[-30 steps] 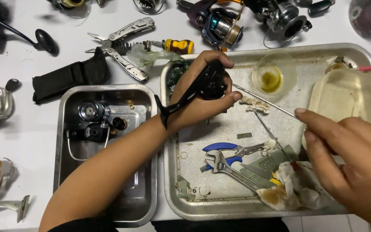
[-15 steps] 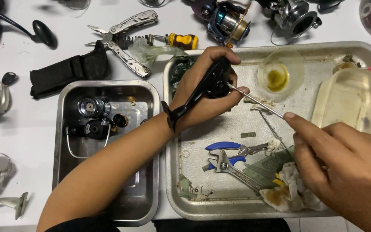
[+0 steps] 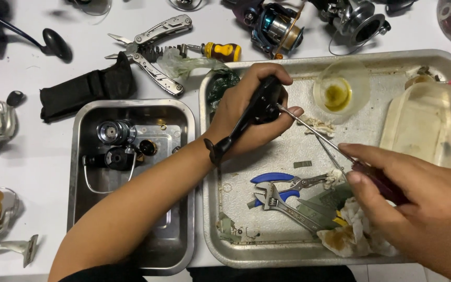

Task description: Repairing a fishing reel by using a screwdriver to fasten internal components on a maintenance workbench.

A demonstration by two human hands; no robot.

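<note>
My left hand (image 3: 246,117) grips the black reel body (image 3: 259,107) at frame centre, while my right hand (image 3: 418,203), lower right, pinches the thin dark-handled metal screwdriver (image 3: 314,133), its shaft slanting up-left into the body.

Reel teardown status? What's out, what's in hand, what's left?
Done: spool and small parts already lie in the left tray. In hand: left hand grips the black reel body; right hand has a thin screwdriver tip at it. Left: several whole reels sit untouched along the table edges.

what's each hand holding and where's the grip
The left hand wraps around the body of a black fishing reel part, its foot sticking out below. The right hand pinches a screwdriver by its dark red handle.
</note>
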